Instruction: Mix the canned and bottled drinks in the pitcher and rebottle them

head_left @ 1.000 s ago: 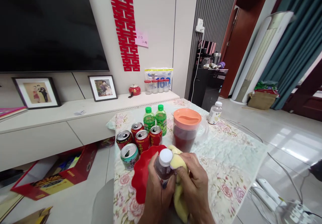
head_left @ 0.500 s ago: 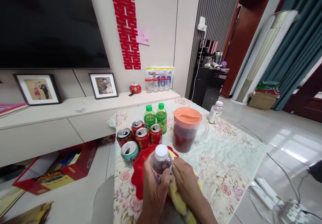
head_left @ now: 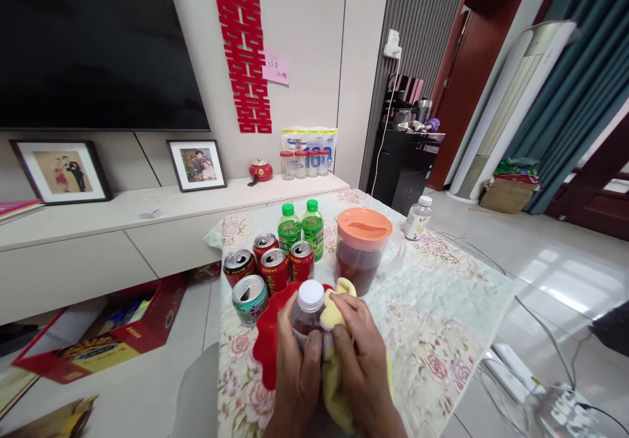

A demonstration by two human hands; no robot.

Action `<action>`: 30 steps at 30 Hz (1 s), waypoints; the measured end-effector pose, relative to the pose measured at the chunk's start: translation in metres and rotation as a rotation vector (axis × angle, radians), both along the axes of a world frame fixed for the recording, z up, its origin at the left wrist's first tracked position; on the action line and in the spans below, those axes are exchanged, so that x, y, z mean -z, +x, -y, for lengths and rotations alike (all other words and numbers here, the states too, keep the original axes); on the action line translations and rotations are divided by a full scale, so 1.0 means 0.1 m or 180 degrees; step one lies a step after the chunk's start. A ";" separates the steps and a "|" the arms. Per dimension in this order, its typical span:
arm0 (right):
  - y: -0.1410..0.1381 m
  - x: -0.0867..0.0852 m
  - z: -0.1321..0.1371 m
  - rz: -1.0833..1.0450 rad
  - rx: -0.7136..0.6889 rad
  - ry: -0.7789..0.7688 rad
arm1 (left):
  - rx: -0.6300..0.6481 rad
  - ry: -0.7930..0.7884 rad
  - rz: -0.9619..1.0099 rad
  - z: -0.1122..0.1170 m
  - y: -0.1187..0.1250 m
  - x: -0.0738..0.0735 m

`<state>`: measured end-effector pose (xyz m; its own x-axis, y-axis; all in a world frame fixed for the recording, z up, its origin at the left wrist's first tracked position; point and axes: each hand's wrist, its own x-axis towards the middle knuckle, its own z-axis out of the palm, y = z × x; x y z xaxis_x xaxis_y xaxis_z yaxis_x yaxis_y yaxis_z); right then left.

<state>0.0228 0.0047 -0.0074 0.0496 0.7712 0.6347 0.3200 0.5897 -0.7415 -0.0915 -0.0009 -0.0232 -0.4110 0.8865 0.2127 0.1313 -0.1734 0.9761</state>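
My left hand (head_left: 297,366) is wrapped round a small clear bottle (head_left: 305,317) with a white cap and dark liquid inside, held upright. Closed on a yellow cloth (head_left: 335,385), my right hand (head_left: 361,353) presses it against the bottle's right side near the shoulder. Part of the cloth hangs down between my wrists. Beneath both hands lies a red scalloped tray (head_left: 268,343), largely covered by them. Just past it stands a clear jug (head_left: 358,264) of dark red liquid with an orange lid.
Several opened drink cans (head_left: 274,269) and two green-capped bottles (head_left: 313,229) stand left of the jug. A white-capped bottle (head_left: 419,218) is at the table's far right. Floral cloth (head_left: 432,320) covers the table. Power strips and cables (head_left: 511,366) lie on the floor at right.
My right hand has shifted up along the bottle with the cloth, bunching it by the shoulder. The bottle remains in my left hand. The view has turned slightly.
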 end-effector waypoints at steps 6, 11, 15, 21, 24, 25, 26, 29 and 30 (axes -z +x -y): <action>-0.04 0.20 -0.10 0.0549 0.0097 -0.0538 | -0.0084 0.0185 -0.0222 -0.02 -0.04 0.00; 0.04 0.24 -0.18 0.0865 -0.0001 -0.0812 | -0.0168 0.0221 -0.0357 -0.03 -0.09 0.10; 0.07 0.15 -0.12 0.0758 -0.0042 -0.0807 | -0.0132 0.0300 -0.0309 -0.02 -0.07 0.10; 0.08 -0.13 0.05 0.0211 -0.0200 -0.0219 | 0.0101 0.0132 -0.0102 0.00 -0.02 0.05; 0.01 -0.12 0.01 0.0156 -0.0102 -0.0095 | 0.0123 0.0144 -0.0187 -0.01 -0.02 0.05; -0.01 -0.09 -0.02 0.0152 -0.0112 -0.0194 | 0.0090 0.0184 -0.0200 -0.02 -0.02 0.06; -0.03 -0.06 -0.05 0.0148 -0.0159 -0.0322 | 0.0057 0.0234 -0.0190 -0.02 -0.02 0.07; -0.01 0.01 -0.13 0.0178 -0.0368 -0.0577 | 0.0037 0.0344 -0.0095 -0.03 -0.03 0.10; 0.01 0.03 -0.15 0.0242 -0.0403 -0.0604 | 0.0043 0.0378 -0.0089 -0.03 -0.03 0.11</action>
